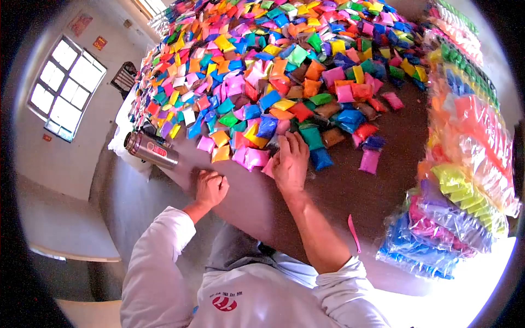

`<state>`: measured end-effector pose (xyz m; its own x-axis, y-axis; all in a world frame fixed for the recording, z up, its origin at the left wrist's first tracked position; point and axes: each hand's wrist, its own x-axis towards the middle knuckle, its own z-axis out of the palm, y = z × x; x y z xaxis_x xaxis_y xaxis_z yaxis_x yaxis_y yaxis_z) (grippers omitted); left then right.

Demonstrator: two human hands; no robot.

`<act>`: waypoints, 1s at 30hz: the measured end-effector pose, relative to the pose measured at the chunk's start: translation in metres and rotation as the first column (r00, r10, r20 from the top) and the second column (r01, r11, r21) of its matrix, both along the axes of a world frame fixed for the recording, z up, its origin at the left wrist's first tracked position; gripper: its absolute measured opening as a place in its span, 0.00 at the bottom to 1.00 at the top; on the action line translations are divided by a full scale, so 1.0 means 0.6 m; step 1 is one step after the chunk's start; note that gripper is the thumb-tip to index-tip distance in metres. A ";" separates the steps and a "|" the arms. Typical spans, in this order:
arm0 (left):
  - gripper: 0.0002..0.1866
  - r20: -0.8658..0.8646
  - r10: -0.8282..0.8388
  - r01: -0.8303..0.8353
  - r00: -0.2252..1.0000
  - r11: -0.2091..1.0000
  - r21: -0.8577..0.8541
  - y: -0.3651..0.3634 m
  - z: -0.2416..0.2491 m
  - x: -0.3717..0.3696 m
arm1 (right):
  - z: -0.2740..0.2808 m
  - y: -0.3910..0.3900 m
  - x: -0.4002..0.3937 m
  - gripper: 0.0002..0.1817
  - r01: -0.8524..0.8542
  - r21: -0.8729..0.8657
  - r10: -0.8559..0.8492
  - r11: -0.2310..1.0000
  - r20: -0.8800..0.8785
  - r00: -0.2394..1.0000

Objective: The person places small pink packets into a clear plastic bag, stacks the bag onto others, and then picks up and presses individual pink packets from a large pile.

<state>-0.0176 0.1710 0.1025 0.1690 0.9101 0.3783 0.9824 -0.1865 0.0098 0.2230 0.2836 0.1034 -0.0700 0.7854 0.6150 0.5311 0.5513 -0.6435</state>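
Observation:
My left hand [212,187] is closed in a loose fist at the table's near edge, just below the metal flask, with nothing showing in it. At the near edge of a big pile of small coloured packets [268,127], my right hand [291,162] reaches in with its fingers curled down. A pink packet [268,168] lies partly under its thumb side. What the fingertips grip is hidden by the hand. Beside them lie a teal packet [311,138], a blue packet [321,158] and a magenta packet [256,158].
A steel flask [156,152] lies on its side at the left table edge. Tall stacks of clear bags with coloured packets [465,136] line the right side. A pink strip-like tool [354,233] rests on the brown table [328,202] near my right forearm.

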 end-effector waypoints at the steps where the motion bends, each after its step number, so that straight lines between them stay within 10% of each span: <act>1: 0.13 -0.005 0.015 -0.015 1.000 1.000 -0.012 -0.001 0.005 0.004 | -0.004 0.002 -0.003 0.24 -0.010 -0.005 0.010 1.000 0.002 1.000; 9: 0.12 -0.013 0.063 -0.063 0.998 0.998 0.005 -0.002 0.011 0.007 | 0.033 -0.005 -0.003 0.25 0.094 0.102 -0.091 0.990 -0.033 0.995; 19: 0.13 0.056 0.024 -0.025 0.998 1.000 0.015 -0.001 0.004 0.000 | 0.004 -0.052 -0.047 0.10 -0.404 0.091 0.397 0.910 0.079 0.914; 30: 0.14 0.148 0.034 -0.039 0.988 0.999 0.035 -0.002 -0.003 -0.004 | -0.010 -0.033 -0.045 0.17 -0.193 -0.005 0.189 0.981 0.241 0.952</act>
